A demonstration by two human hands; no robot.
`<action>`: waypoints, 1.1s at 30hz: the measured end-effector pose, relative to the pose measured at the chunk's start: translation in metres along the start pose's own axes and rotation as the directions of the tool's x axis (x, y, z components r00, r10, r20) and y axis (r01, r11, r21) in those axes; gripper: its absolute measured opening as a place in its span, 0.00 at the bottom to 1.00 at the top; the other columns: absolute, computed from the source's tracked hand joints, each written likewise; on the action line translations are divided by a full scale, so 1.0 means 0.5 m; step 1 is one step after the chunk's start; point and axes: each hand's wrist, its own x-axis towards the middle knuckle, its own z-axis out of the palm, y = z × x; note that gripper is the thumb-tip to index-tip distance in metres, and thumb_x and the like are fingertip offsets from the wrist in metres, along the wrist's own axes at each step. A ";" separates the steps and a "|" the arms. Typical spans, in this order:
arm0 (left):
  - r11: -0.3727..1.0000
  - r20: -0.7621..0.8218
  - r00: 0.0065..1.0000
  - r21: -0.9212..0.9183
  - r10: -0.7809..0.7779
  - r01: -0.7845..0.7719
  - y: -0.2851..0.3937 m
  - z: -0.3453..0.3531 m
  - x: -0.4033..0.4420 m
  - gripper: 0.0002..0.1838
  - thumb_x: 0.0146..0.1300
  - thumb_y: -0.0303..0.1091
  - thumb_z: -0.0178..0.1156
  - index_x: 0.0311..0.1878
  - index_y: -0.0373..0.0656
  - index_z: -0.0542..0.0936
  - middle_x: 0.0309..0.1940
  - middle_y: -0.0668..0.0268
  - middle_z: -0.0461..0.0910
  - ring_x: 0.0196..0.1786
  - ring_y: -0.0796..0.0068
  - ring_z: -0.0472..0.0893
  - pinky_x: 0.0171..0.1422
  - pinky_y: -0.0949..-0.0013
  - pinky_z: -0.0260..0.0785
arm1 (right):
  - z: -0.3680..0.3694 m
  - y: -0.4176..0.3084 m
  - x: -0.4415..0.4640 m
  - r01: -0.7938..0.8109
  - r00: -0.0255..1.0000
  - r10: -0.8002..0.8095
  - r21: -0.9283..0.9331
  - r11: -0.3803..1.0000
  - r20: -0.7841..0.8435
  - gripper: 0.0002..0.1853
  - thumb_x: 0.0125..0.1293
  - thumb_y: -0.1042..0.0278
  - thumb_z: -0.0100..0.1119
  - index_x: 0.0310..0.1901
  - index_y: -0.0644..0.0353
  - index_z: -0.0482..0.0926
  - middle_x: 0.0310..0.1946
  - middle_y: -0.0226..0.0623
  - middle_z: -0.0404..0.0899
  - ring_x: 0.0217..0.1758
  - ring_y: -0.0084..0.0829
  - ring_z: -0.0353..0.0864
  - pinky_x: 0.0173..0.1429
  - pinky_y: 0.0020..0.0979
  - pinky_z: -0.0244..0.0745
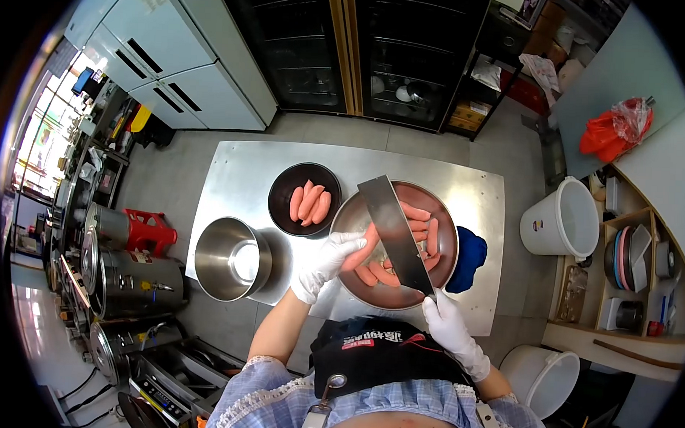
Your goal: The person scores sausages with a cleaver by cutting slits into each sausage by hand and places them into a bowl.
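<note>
My left hand [328, 263], in a white glove, grips a pink sausage [361, 252] over the left side of a wide brown pan [344, 212]. In my gloved right hand [450, 327] is the handle end of a large flat cleaver [393, 229]. Its broad blade slants up and left across the pan, beside the held sausage. More sausages [431, 236] lie in the pan, some partly hidden behind the blade. Whether the blade touches the sausage, I cannot tell.
A black bowl [282, 177] with several sausages stands behind the pan on the steel table [479, 188]. To its front left is a steel pot [209, 261]. A blue cloth [469, 258] lies right of the pan. White buckets [542, 225] stand off to the right.
</note>
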 end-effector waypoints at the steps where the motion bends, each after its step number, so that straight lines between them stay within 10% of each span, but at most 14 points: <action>1: 0.999 0.012 1.000 0.024 -0.025 0.024 0.001 -0.005 -0.001 0.14 0.66 0.32 0.59 0.50 0.34 0.82 0.38 0.67 0.84 0.39 0.82 0.80 0.48 0.77 0.72 | 0.001 -0.002 0.001 0.000 1.000 0.000 0.000 1.000 0.000 0.12 0.70 0.70 0.51 0.48 0.69 0.75 0.28 0.53 0.78 0.32 0.51 0.80 0.36 0.40 0.73; 10: 0.979 0.073 0.988 0.161 -0.138 0.125 0.038 0.043 -0.027 0.16 0.67 0.34 0.59 0.51 0.33 0.82 0.41 0.68 0.83 0.43 0.85 0.78 0.52 0.77 0.69 | 0.004 -0.024 0.023 0.019 1.000 -0.019 0.032 0.999 -0.017 0.10 0.70 0.70 0.51 0.43 0.70 0.75 0.26 0.54 0.76 0.32 0.53 0.78 0.36 0.42 0.71; 19: 0.983 -0.003 0.999 -0.182 0.037 -0.037 0.031 0.032 -0.008 0.21 0.72 0.39 0.51 0.59 0.33 0.76 0.50 0.62 0.81 0.54 0.76 0.75 0.63 0.72 0.64 | -0.003 -0.033 0.018 -0.037 0.999 0.041 0.126 0.991 -0.030 0.08 0.69 0.72 0.51 0.42 0.69 0.74 0.26 0.51 0.76 0.30 0.48 0.78 0.36 0.39 0.71; 33: 0.993 -0.163 0.984 -0.084 0.072 -0.087 0.031 0.065 0.002 0.21 0.75 0.39 0.45 0.60 0.34 0.75 0.52 0.63 0.80 0.51 0.74 0.78 0.54 0.72 0.71 | 0.016 -0.003 0.005 0.111 0.993 -0.112 -0.032 0.993 -0.042 0.09 0.68 0.71 0.53 0.43 0.68 0.75 0.24 0.52 0.75 0.28 0.51 0.78 0.32 0.42 0.71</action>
